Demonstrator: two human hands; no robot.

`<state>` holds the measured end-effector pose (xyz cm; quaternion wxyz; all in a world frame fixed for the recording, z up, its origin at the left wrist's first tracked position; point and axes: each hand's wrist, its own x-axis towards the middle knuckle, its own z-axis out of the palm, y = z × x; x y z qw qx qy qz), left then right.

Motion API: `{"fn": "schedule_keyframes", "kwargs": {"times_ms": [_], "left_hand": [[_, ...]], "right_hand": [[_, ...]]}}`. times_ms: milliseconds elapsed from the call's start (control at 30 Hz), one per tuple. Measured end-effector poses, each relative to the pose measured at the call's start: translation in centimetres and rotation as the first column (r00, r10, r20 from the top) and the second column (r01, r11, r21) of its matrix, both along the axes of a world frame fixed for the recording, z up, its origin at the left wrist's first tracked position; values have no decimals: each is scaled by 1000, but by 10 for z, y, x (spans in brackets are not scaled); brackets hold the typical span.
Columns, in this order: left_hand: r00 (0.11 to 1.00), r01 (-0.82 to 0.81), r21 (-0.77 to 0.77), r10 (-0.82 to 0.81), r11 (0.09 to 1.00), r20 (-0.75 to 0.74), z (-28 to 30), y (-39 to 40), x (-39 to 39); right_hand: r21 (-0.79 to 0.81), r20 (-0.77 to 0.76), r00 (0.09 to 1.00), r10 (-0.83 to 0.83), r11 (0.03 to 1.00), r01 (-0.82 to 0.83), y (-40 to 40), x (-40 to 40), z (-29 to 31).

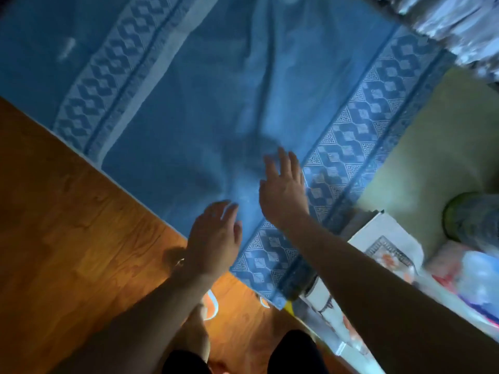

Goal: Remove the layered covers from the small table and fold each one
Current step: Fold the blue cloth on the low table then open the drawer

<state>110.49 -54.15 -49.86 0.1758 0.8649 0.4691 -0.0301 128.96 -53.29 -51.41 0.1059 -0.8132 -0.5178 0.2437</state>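
A large blue cover [205,98] with pale geometric border bands lies spread flat on the wooden floor, running from the upper left down to its near corner at the lower middle. My left hand [216,236] lies flat on the cloth near its near edge, fingers straight. My right hand [283,190] hovers or presses just beyond it, fingers spread, beside the patterned right border. Neither hand grips anything. The frame is blurred by motion.
Wooden floor [67,225] fills the left and bottom. A pale green mat [432,136] lies to the right. Boxes and bags of clutter [391,255] crowd the lower right edge. Shiny silver material [445,25] sits at the upper right. My legs show at the bottom.
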Motion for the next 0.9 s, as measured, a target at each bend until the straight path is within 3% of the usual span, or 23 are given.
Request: {"fn": "schedule_keyframes", "kwargs": {"times_ms": [100, 200, 267, 367, 500, 567, 633, 700, 733, 767, 833, 900], "left_hand": [[929, 369, 113, -364, 923, -62, -31, 80, 19], [820, 566, 88, -547, 820, -171, -62, 132, 17], [857, 509, 126, -488, 852, -166, -72, 152, -14], [937, 340, 203, -311, 918, -161, -72, 183, -93], [956, 166, 178, -114, 970, -270, -52, 259, -206], [956, 135, 205, -73, 969, -284, -35, 298, -234], [958, 189, 232, -127, 954, -257, -21, 328, -238], [950, 255, 202, -205, 946, -236, -17, 347, -222], [943, 277, 164, -235, 947, -237, -17, 351, -208], [935, 293, 130, -255, 947, -245, -17, 353, -193], [925, 305, 109, -268, 946, -268, -19, 354, -162], [920, 302, 113, -259, 946, -293, -20, 356, -136]], "right_hand": [[-23, 52, 992, -118, 993, 119, -15, -41, -19], [-49, 194, 964, -181, 980, 194, -34, -46, -41], [-76, 238, 942, -238, 962, 263, -34, -50, -45], [-81, 227, 833, -505, 842, 533, -21, -66, -43], [-73, 307, 767, -564, 789, 609, 11, -122, -50], [-46, 304, 838, -453, 871, 488, 45, -172, -48], [-7, 282, 942, -179, 982, 188, 78, -219, -43], [66, 245, 965, 97, 991, -117, 103, -238, -34], [115, 242, 961, 137, 979, -169, 112, -234, -34], [165, 244, 966, 83, 978, -125, 122, -222, -35], [224, 229, 948, -220, 960, 169, 142, -182, -43], [209, 257, 816, -518, 854, 477, 158, -123, -51]]}}
